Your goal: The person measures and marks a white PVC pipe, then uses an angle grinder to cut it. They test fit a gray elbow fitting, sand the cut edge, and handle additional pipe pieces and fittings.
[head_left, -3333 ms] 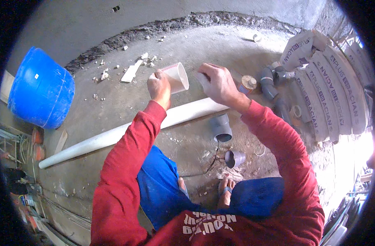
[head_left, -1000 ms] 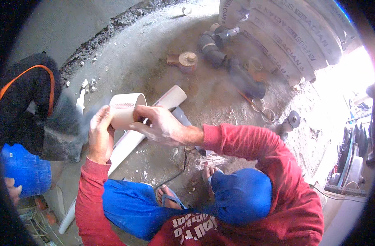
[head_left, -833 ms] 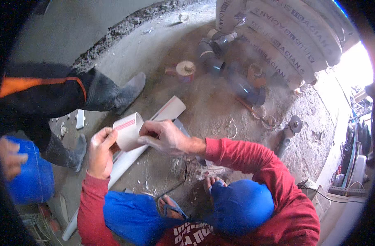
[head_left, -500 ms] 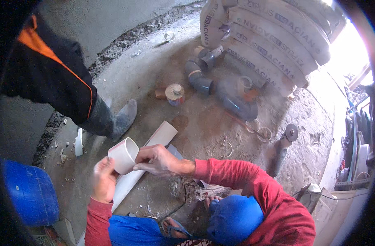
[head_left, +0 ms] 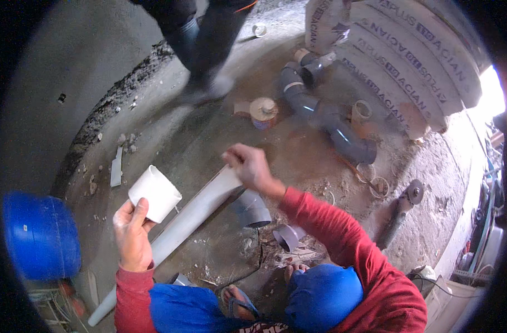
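Observation:
A short length of white plastic pipe (head_left: 155, 195) is in my left hand (head_left: 132, 232), its cut end tilted up and my thumb pressed along its side. My right hand (head_left: 252, 169), smeared by motion, hovers over or touches the upper end of a long white pipe (head_left: 195, 218); its fingers look bent, but contact is unclear. That long pipe slants across the floor, passing below the short piece. Beside its upper end lies a grey pipe elbow (head_left: 252, 208), and nearer my foot a grey pipe piece (head_left: 288, 237).
Joined grey pipe bends (head_left: 320, 114) lie ahead, near a round tin (head_left: 263, 114) and a stack of filled sacks (head_left: 392, 72). An angle grinder (head_left: 400, 208) rests at right. On the left stands a blue barrel (head_left: 41, 236). Another person's legs (head_left: 201, 50) are at the top.
My right hand has left the short pipe and moved up and right to the long pipe's end. The short pipe stays in my left hand, turned. The other person's legs have moved right and away.

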`<state>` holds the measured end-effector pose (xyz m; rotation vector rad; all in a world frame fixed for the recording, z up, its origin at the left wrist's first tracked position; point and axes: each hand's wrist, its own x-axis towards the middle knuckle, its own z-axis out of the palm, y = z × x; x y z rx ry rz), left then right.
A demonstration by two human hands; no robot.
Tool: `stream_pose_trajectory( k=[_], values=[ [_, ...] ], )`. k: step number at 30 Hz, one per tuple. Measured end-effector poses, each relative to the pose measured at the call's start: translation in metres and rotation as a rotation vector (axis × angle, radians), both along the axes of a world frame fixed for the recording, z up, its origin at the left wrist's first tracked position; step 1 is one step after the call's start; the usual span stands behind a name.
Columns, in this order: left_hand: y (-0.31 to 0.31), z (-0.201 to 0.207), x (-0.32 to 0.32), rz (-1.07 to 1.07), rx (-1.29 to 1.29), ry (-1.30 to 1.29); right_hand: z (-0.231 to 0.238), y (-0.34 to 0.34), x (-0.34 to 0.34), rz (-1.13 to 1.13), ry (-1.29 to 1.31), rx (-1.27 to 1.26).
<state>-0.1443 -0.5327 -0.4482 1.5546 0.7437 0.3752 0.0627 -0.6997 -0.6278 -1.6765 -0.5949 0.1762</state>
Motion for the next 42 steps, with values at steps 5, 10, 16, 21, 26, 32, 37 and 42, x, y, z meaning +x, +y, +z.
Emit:
stream_pose_trajectory(
  k=[5, 10, 16, 21, 26, 32, 37, 42],
  values=[
    [-0.002, 0.032, -0.032, 0.019, -0.002, -0.093, -0.096, 0.050, 0.117, -0.024, -0.350, -0.404],
    [0.001, 0.051, -0.055, 0.064, 0.154, 0.027, -0.160, 0.104, 0.186, 0.017, -0.559, -0.835],
    [0.002, 0.066, -0.073, 0.140, 0.309, 0.179, -0.186, 0.130, 0.201, -0.033, -0.561, -0.980],
    [-0.004, 0.067, -0.068, 0.171, 0.486, 0.359, -0.155, 0.123, 0.196, -0.103, -0.700, -0.659],
    [-0.005, 0.053, -0.048, 0.114, 0.165, 0.029, -0.074, 0.113, 0.151, -0.215, -0.022, 0.160],
    [-0.024, 0.015, -0.008, 0.106, 0.170, -0.049, 0.040, 0.020, 0.034, 0.254, 0.844, 0.612],
    [-0.054, -0.017, 0.020, 0.017, -0.019, -0.129, 0.112, 0.005, -0.060, 0.382, -0.140, 0.663],
    [-0.072, -0.021, 0.018, 0.003, -0.314, -0.138, 0.120, 0.002, -0.088, 0.506, 0.021, 0.642]
  ],
)
